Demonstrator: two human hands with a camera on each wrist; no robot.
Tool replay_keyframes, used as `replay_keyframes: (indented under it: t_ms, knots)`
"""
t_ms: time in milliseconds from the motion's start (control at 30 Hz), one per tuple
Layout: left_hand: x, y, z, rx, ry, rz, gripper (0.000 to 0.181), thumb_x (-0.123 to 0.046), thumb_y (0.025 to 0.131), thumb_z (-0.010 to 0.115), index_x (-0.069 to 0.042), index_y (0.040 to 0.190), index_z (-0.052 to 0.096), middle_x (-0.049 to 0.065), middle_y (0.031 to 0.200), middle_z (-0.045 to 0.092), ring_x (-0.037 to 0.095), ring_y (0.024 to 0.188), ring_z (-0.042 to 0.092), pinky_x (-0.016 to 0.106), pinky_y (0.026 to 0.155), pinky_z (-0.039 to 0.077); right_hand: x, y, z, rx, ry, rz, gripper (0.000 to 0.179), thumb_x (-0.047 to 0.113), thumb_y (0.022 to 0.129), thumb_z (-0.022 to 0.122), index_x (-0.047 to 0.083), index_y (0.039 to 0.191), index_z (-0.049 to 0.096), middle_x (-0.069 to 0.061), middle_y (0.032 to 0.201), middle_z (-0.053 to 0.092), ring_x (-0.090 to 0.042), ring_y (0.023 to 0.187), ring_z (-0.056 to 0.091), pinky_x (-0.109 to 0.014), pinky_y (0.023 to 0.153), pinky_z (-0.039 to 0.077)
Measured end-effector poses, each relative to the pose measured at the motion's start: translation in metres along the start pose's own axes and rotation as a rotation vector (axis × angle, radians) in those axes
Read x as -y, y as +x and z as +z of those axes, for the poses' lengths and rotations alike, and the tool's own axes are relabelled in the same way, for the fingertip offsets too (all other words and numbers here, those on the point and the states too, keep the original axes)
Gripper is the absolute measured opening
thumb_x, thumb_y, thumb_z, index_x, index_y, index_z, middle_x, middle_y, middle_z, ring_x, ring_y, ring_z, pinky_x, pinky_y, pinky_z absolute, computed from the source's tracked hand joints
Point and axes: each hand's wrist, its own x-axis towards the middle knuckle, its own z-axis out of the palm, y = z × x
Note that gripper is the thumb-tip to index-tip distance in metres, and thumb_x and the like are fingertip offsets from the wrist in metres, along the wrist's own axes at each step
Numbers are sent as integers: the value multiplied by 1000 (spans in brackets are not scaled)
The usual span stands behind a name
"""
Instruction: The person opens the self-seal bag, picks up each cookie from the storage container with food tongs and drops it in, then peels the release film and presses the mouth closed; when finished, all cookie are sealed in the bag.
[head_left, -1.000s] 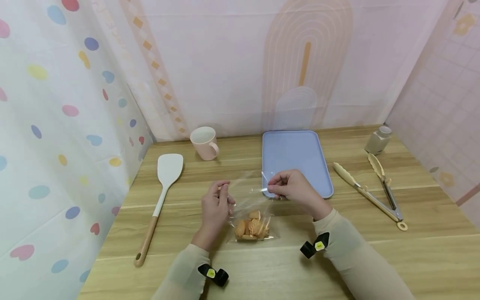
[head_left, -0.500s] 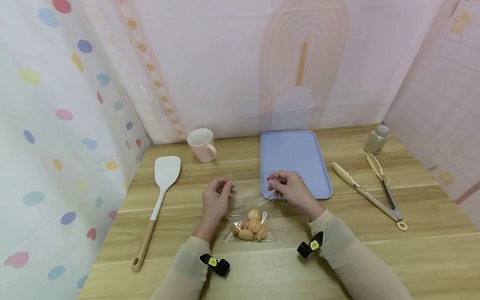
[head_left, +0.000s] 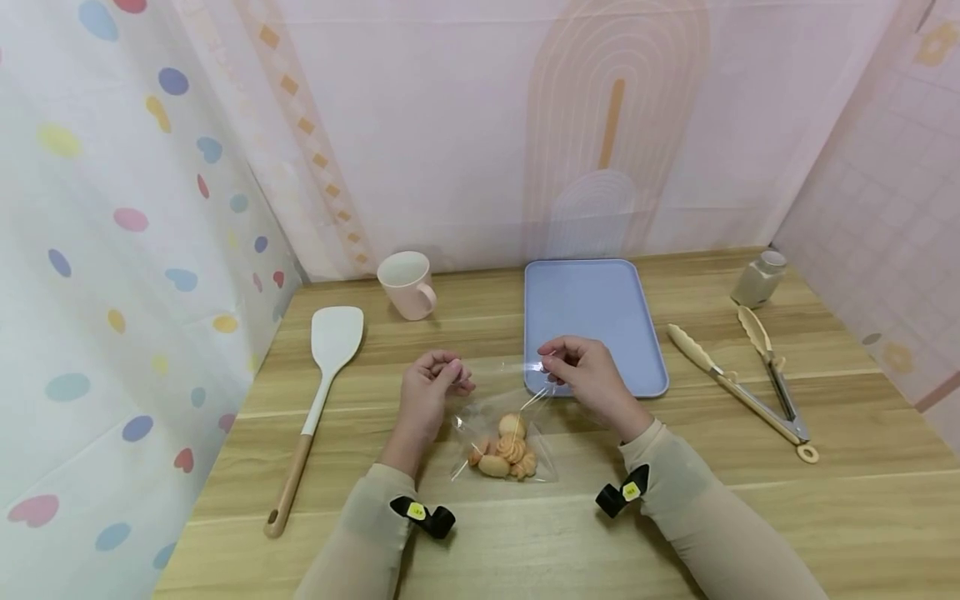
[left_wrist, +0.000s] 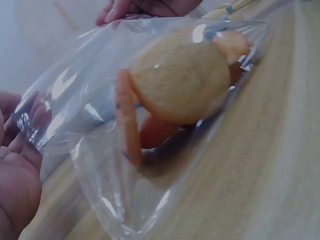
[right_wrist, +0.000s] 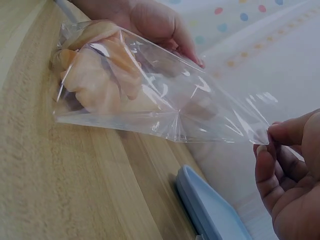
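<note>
In the head view a clear plastic bag (head_left: 483, 412) with several cookies (head_left: 512, 450) in its lower part is at the middle of the table. My left hand (head_left: 427, 396) pinches the left side of the bag's upper end. Opposite it, my right hand (head_left: 588, 375) pinches the right upper corner between thumb and index finger, as the right wrist view also shows. The film stretches between both hands, and the bottom of the bag is close to the wood. In the left wrist view a round cookie (left_wrist: 182, 75) shows large through the film.
A blue tray (head_left: 592, 308) lies behind my right hand. To the right are tongs (head_left: 738, 392), spread apart, and a small jar (head_left: 759, 279). A pink mug (head_left: 408, 287) stands at the back left, and a white spatula (head_left: 322, 408) with a wooden handle lies at the left.
The cookies have shifted inside the bag and now lie in a different arrangement. My right hand has risen slightly in the head view with the bag's corner. Both hands keep holding the bag.
</note>
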Motion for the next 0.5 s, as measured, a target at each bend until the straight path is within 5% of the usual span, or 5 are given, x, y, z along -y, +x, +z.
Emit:
replay_keyframes:
  t_ms: [200, 367, 500]
  knots:
    - [-2, 1, -6, 29, -159, -103, 22, 2, 92, 60, 17, 105, 50, 7, 74, 69, 16, 60, 66, 29, 59, 57, -2, 2, -2, 20, 44, 8, 19, 1, 94, 58, -12, 108, 62, -19, 84, 66, -17, 69, 62, -26, 62, 52]
    - [-2, 1, -10, 85, -255, -122, 10, 5, 92, 58, 5, 102, 62, 8, 73, 70, 16, 59, 66, 27, 57, 56, -4, 4, -4, 42, 61, 14, 20, 1, 95, 57, -14, 109, 60, -15, 84, 67, -14, 69, 63, -25, 63, 52]
    - [-2, 1, -14, 134, -279, -149, 22, 9, 93, 52, -6, 94, 68, 6, 74, 69, 14, 62, 67, 26, 59, 56, -5, 5, -6, 64, 69, 7, 22, 1, 95, 56, -15, 109, 60, -14, 84, 67, -12, 69, 62, -24, 63, 52]
